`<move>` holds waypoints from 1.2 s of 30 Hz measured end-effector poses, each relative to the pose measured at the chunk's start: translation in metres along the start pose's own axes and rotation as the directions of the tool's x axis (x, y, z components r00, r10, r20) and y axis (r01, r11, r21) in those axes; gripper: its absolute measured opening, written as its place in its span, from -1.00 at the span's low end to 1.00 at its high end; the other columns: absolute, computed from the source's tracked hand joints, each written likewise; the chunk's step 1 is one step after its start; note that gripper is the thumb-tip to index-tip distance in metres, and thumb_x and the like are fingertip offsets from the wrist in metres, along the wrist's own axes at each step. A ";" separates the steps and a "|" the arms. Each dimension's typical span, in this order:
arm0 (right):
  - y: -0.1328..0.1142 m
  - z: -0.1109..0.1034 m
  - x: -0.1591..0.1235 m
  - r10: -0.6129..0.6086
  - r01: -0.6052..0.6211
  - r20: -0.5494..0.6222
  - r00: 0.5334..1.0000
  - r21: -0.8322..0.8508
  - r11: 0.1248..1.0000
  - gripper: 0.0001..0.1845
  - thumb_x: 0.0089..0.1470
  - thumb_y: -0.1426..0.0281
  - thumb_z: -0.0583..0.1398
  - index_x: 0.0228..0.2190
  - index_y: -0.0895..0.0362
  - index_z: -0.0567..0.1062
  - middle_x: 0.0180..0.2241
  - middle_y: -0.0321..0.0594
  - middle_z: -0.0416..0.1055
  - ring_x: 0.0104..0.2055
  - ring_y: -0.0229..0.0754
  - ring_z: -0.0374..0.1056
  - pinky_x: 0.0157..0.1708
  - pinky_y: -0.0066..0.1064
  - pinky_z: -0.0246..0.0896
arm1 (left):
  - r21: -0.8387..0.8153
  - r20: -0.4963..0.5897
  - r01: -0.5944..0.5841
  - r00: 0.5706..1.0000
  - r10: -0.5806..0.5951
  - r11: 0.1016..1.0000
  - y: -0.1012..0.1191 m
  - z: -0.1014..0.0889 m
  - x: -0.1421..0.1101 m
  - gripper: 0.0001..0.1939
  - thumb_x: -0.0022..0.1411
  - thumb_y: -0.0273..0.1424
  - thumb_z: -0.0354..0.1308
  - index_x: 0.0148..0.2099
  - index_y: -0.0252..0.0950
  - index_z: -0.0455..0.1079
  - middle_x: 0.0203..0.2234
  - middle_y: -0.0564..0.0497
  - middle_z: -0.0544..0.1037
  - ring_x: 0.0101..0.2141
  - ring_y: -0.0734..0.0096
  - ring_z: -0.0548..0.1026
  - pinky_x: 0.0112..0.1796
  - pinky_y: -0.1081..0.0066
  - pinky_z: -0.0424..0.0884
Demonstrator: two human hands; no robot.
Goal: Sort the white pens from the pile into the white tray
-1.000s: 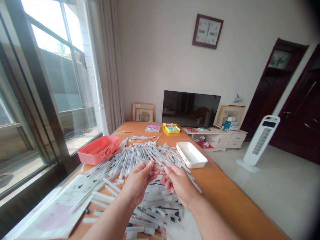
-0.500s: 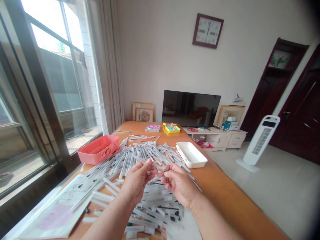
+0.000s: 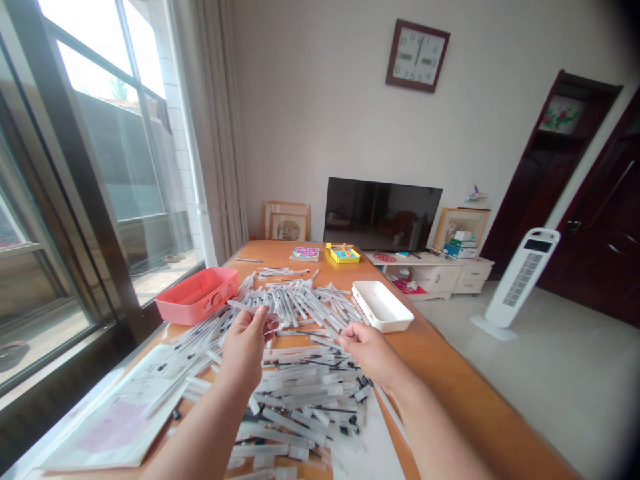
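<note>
My left hand (image 3: 250, 340) pinches a translucent white pen barrel (image 3: 244, 307), its far end pointing left toward the red basket. Farther right, my right hand (image 3: 363, 343) is closed with thumb and forefinger together; whatever is between the fingertips is too small to make out. Beneath and between both hands lie many loose pen parts (image 3: 300, 387): clear barrels, thin dark refills and caps. Small black pieces (image 3: 353, 421) are scattered near my right forearm. A heap of pens (image 3: 295, 300) with dark ends spreads beyond my hands.
A red plastic basket (image 3: 197, 297) stands at the left edge of the wooden table (image 3: 450, 400), and a white tray (image 3: 383, 307) on the right. An open booklet (image 3: 110, 420) lies at left front. Farther back are a yellow box (image 3: 344, 254) and a colourful booklet (image 3: 305, 254).
My hands have moved apart from their meeting point over the pile. The left has gone left with the pen barrel, the right slightly right.
</note>
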State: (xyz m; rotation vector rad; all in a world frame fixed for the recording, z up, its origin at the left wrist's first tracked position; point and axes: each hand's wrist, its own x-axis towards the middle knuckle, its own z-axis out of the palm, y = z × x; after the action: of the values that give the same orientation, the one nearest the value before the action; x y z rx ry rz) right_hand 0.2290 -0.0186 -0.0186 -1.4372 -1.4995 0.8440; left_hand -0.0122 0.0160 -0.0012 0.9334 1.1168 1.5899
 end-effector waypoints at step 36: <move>0.027 -0.003 0.022 -0.054 0.009 -0.276 0.960 -0.162 0.987 -0.66 0.10 0.09 0.12 -0.38 0.10 0.49 -0.59 -0.32 0.35 -0.51 -0.17 0.24 -0.48 -0.41 0.06 | 0.793 0.609 -0.597 0.786 -0.105 0.121 -0.003 -0.002 -0.019 -0.65 0.21 -0.46 0.00 -0.16 -0.08 0.60 -0.15 -0.13 0.57 -0.08 0.08 0.47 -0.10 0.23 0.28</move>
State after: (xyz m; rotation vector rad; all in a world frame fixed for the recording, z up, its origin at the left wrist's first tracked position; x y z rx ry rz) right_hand 0.2438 0.0060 -0.0395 -1.5716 -1.3928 0.4845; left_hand -0.0085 -0.0025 -0.0056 2.4504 1.5859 0.4136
